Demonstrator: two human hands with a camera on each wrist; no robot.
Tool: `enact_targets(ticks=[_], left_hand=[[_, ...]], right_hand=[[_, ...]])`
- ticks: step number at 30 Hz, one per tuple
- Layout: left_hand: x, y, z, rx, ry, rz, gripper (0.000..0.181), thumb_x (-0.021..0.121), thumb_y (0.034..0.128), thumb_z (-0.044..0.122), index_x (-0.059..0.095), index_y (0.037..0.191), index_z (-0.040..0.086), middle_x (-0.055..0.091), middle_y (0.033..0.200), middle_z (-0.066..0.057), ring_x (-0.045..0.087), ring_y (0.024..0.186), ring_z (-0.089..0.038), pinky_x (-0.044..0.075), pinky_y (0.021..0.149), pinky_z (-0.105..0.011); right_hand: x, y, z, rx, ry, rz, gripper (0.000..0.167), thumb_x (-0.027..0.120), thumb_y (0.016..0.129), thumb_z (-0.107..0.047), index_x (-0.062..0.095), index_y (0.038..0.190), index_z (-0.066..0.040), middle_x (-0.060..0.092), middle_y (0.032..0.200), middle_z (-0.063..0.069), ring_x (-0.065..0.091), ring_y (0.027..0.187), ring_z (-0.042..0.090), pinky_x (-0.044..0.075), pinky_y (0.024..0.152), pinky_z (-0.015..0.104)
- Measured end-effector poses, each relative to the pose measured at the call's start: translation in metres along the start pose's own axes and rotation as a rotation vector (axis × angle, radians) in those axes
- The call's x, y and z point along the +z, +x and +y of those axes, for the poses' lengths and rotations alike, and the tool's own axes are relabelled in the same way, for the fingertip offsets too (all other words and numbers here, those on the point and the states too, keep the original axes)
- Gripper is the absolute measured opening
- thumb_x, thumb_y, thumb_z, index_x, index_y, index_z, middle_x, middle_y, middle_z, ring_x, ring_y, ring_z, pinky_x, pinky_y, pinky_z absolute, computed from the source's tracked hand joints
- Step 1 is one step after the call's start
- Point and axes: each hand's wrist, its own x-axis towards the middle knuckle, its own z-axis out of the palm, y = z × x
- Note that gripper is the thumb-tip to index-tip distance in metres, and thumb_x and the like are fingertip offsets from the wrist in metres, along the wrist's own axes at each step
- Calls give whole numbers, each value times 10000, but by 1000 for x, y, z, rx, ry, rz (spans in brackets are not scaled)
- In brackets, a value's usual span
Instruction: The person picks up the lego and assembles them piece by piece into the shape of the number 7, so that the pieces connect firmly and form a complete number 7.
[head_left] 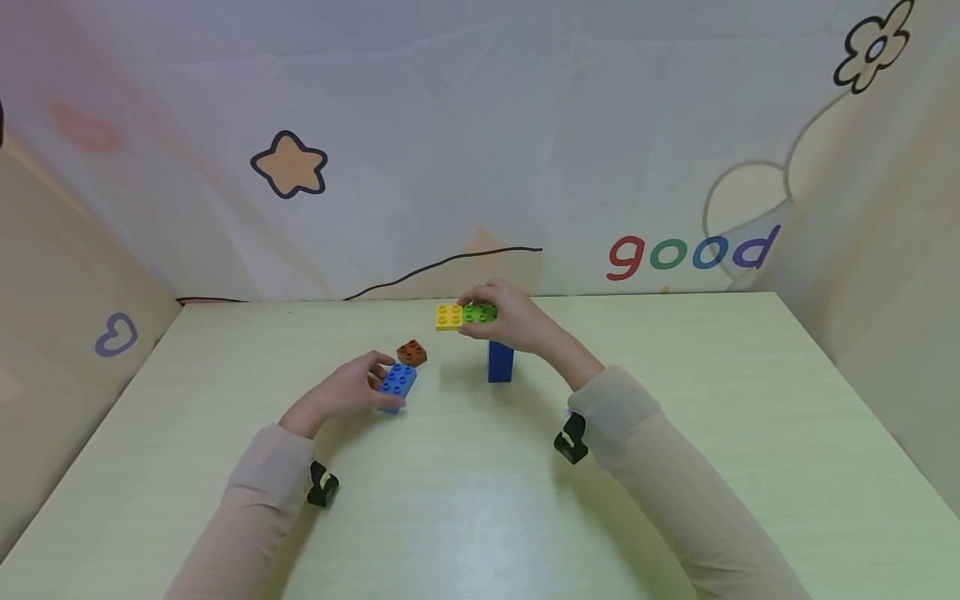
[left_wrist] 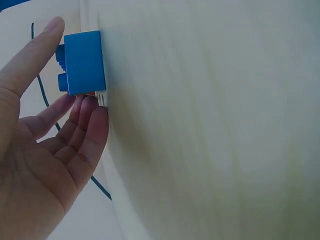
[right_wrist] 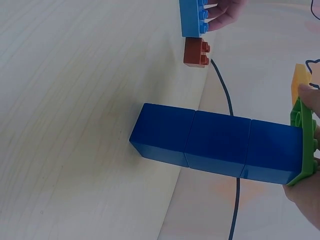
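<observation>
Our right hand (head_left: 512, 318) pinches the green plate (head_left: 477, 313); lopsided pressing by the nine-o'clock yellow piece (head_left: 448, 317) might topple our blue tower (right_wrist: 216, 142). Left hand (head_left: 347, 388) gripping? Can't tell.

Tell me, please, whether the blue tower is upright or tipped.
Upright: in the right wrist view, the tower rises from the table with the green brick at its top.

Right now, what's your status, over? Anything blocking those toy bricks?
Right grip on green brick, at top of dark blue tower. Left grip around light blue brick. Brown brick close by; no visible obstruction.
</observation>
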Motion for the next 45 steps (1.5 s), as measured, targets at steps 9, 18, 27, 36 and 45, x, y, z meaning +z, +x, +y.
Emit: enact_targets(ticks=[9, 18, 27, 36, 45], left_hand=[[0, -2, -1, -55, 24, -31, 672, 744, 824, 297, 462, 1339, -30, 561, 1263, -224, 550, 1124, -322, 476, 971, -463], [-5, -9, -3, 21, 75, -36, 510, 679, 863, 230, 543, 1282, -27, 603, 1176, -188, 549, 1029, -266, 483, 906, -415], [-18, -17, -5, 127, -23, 60, 507, 625, 900, 233, 511, 1336, 1, 561, 1287, -241, 592, 1109, -347, 534, 874, -405], [-25, -19, 9, 149, -108, 227, 501, 601, 923, 231, 479, 1362, 23, 544, 1324, -224, 600, 1107, -359, 558, 888, -436], [-24, -13, 31, 206, -269, 289, 522, 577, 919, 158, 418, 1403, 48, 466, 1392, -204, 509, 1217, -368, 477, 1026, -489]], right_hand=[[2, -1, 0, 0, 2, -2, 410, 679, 888, -218, 590, 1268, -90, 523, 1261, 137, 514, 1074, 251, 524, 950, 351], [2, -3, -1, -4, 4, -3, 405, 678, 889, -211, 593, 1264, -86, 523, 1268, 143, 515, 1078, 255, 522, 954, 359], [3, -2, 1, 0, 7, -4, 407, 677, 889, -211, 591, 1268, -91, 518, 1277, 138, 515, 1074, 252, 520, 953, 358], [2, -3, -1, 10, 10, -7, 410, 677, 889, -207, 589, 1272, -90, 520, 1267, 142, 515, 1071, 254, 521, 953, 359], [2, 0, 0, 3, 2, 4, 411, 683, 884, -204, 593, 1268, -87, 526, 1253, 141, 506, 1062, 253, 523, 944, 347]])
